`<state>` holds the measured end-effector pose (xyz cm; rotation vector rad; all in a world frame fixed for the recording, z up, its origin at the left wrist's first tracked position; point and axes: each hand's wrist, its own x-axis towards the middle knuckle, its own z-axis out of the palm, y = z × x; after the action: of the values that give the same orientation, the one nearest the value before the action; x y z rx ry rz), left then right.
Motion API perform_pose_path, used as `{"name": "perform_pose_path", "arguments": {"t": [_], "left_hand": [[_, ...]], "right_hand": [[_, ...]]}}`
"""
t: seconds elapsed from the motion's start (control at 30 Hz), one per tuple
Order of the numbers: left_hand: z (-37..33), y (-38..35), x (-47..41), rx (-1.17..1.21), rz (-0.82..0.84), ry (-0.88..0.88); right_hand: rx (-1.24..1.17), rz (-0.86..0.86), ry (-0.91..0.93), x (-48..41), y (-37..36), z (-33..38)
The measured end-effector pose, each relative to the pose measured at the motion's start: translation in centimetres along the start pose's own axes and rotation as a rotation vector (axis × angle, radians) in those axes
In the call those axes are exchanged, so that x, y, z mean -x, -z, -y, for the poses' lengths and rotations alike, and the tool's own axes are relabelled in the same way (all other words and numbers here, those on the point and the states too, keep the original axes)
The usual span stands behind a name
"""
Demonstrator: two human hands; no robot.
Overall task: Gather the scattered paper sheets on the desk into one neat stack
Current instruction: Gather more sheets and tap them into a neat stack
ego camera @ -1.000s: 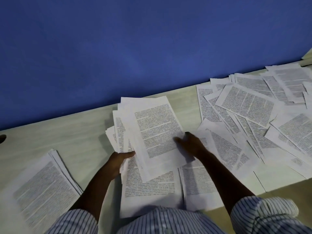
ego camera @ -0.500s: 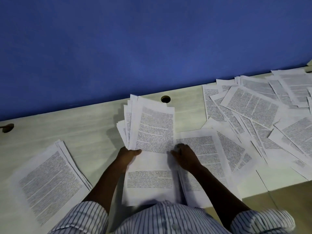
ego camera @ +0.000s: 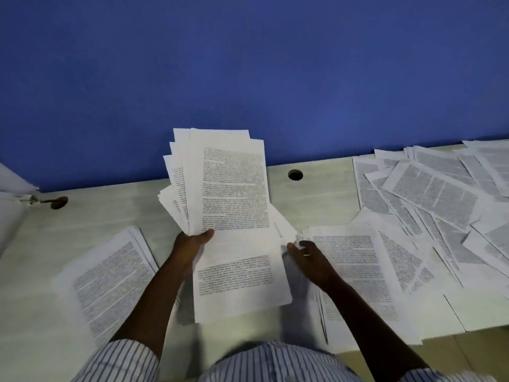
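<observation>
My left hand (ego camera: 191, 245) grips an uneven bundle of printed sheets (ego camera: 228, 188), lifted off the pale desk (ego camera: 316, 199) with its top edges fanned against the blue wall. My right hand (ego camera: 308, 257) reaches to the bundle's lower right edge, fingers spread, over a sheet lying flat (ego camera: 355, 268); whether it pinches a page I cannot tell. A small pile of sheets (ego camera: 110, 279) lies at the left. Many scattered sheets (ego camera: 435, 194) overlap across the right side of the desk.
A round cable hole (ego camera: 295, 175) sits in the desk behind the bundle, another (ego camera: 59, 202) at the far left. More paper (ego camera: 13, 186) shows at the left edge. The blue wall (ego camera: 248, 64) stands right behind the desk.
The bundle has risen off the desk and stands more upright in my left hand. My right hand has shifted from the bundle's face to its lower right edge.
</observation>
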<state>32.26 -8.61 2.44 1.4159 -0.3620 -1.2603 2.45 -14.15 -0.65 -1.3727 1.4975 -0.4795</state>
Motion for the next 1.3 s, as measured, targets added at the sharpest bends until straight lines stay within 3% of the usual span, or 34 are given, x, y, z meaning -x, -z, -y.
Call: {"name": "perform_pose_path", "arguments": {"t": [0.1, 0.27, 0.37, 0.4, 0.47, 0.57, 0.67, 0.8, 0.87, 1.0, 1.07, 1.2, 1.3], "left_hand": [[-2.4, -0.5, 0.5, 0.085, 0.028, -0.110], [-4.8, -3.2, 2.8, 0.167, 0.128, -0.211], [-6.7, -4.6, 3.6, 0.160, 0.247, -0.247], [-6.9, -4.6, 3.5, 0.195, 0.278, -0.221], [-14.4, 1.4, 4.8, 0.243, 0.295, -0.305], [-15.3, 0.8, 4.0, 0.128, 0.155, -0.302], [-13.9, 0.2, 5.0, 0.187, 0.160, -0.261], [-14.3, 0.0, 6.2, 0.371, 0.333, -0.222], [-14.2, 0.5, 6.1, 0.411, 0.319, -0.212], [-12.1, 0.3, 6.8, 0.245, 0.171, -0.254], [-10.6, -0.3, 7.4, 0.075, 0.076, -0.304], [-10.2, 1.3, 7.6, -0.051, 0.143, -0.314], [-11.5, 3.1, 7.6, 0.035, 0.202, -0.273]], "right_hand": [[-0.266, 0.049, -0.034, 2.6, -1.9, 1.7], [-0.937, 0.211, -0.189, 6.8, -4.3, 0.9], [-1.090, 0.278, -0.078, 5.7, -4.9, 2.7], [-1.120, 0.262, -0.073, 5.5, -4.8, 3.3], [-1.177, 0.237, 0.128, 7.7, -8.1, 12.4], [-1.156, 0.112, 0.161, 5.7, -7.3, 14.3], [-1.173, 0.070, 0.192, 4.8, -7.0, 14.0], [-1.310, 0.070, 0.190, 5.2, -6.4, 15.3], [-1.404, 0.097, 0.166, 5.7, -7.1, 15.8], [-1.436, 0.189, 0.114, 6.6, -9.8, 17.4], [-1.344, 0.122, 0.146, 6.5, -11.0, 17.7], [-1.211, 0.058, 0.220, 6.3, -11.6, 16.7], [-1.240, 0.071, 0.196, 6.7, -10.3, 15.6]]}}
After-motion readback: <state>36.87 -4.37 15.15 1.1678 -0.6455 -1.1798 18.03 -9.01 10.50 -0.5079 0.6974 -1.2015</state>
